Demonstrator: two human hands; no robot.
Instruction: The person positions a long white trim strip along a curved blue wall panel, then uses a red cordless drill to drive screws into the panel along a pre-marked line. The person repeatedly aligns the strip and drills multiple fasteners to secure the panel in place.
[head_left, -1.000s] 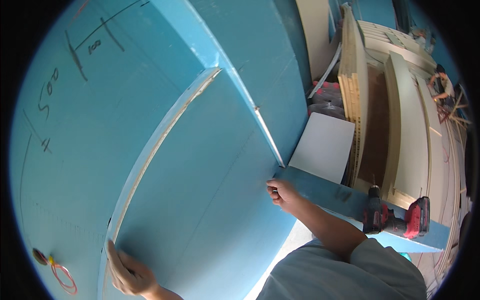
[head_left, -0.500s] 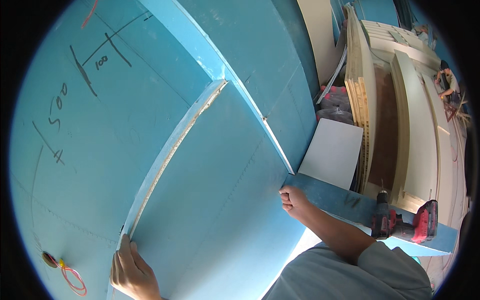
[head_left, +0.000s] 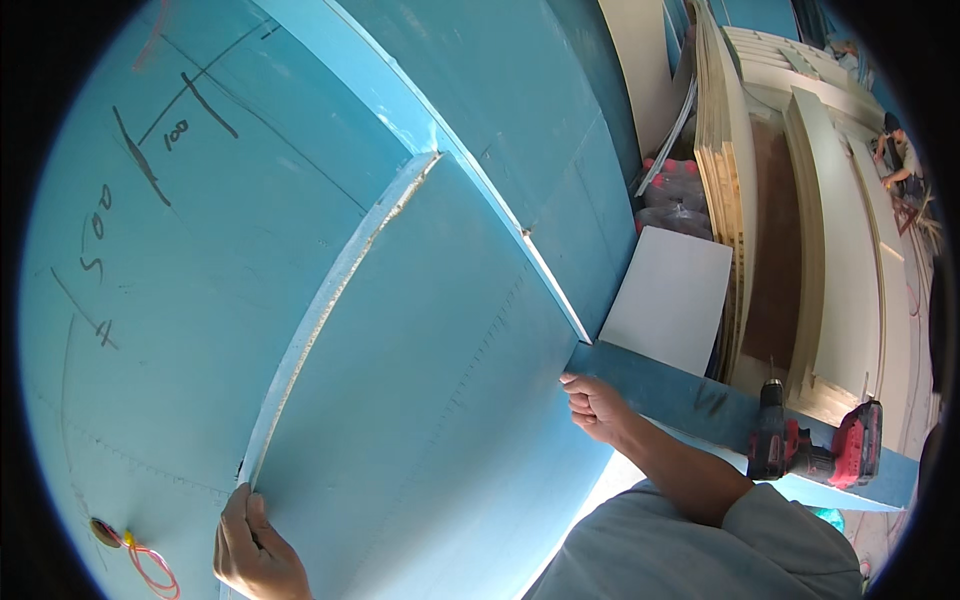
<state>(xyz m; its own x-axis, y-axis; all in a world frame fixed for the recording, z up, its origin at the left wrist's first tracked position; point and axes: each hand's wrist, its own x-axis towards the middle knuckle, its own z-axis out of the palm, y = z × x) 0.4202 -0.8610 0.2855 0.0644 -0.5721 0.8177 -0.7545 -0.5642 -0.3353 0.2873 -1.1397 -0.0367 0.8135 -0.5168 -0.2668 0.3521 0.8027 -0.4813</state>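
A large blue plasterboard sheet (head_left: pixel 430 340) takes up the middle of the view, its rough pale cut edge curving along its left side. My left hand (head_left: pixel 260 548) is closed around the lower part of that left edge, thumb on the front face. At the sheet's right edge my right hand (head_left: pixel 595 408) is closed, fingers curled on the border just below the corner. The sheet's top left corner meets a long blue ledge (head_left: pixel 400 85). Behind the sheet is a blue wall (head_left: pixel 200 300) with dark pencilled marks.
A red and black cordless drill (head_left: pixel 775 440) stands on a blue ledge (head_left: pixel 660 390) beside my right forearm. Beyond it are a white panel (head_left: pixel 668 300), stacked boards (head_left: pixel 722 170) and bagged bottles (head_left: pixel 672 200). Red wires (head_left: pixel 152 570) poke out at lower left. Another person (head_left: pixel 900 160) is far right.
The view has shifted slightly, with the wall marks and the sheet's top corner lying farther left. Both hands keep their hold on the sheet's edges.
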